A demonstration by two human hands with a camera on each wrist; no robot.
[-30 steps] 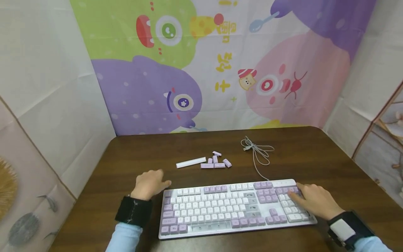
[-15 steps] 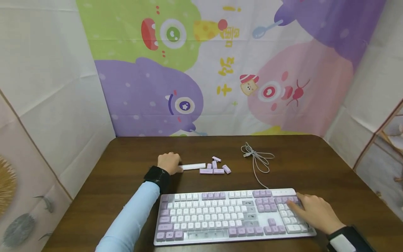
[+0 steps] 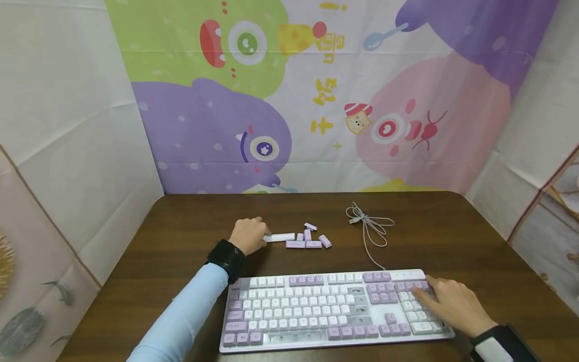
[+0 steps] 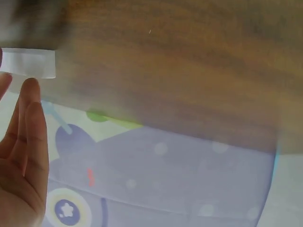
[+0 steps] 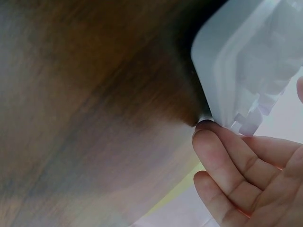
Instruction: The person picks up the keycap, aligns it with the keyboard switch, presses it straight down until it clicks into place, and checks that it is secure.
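A white and purple computer keyboard (image 3: 300, 311) lies near the front of the table. Bare grey gaps show in its bottom row and right of its letter keys. My right hand (image 3: 457, 304) holds its right end, thumb over the number pad; in the right wrist view the fingers (image 5: 213, 151) meet the edge. Farther back, my left hand (image 3: 249, 236) pinches the left end of a long white keycap (image 3: 281, 237), a space bar by its shape. The left wrist view shows fingertips on both sides of this keycap (image 4: 33, 64); it seems to lie on the table.
Several loose purple keycaps (image 3: 296, 244) lie just right of the white one. A coiled USB cable (image 3: 373, 221) runs from the keyboard's back edge. The brown table (image 3: 181, 216) ends at a cartoon-printed cloth (image 3: 316, 166); pale cloth walls stand at both sides.
My left hand has moved from the keyboard's upper left corner, away and to the right, onto the white keycap and now covers its left end. The right hand keeps its hold on the keyboard.
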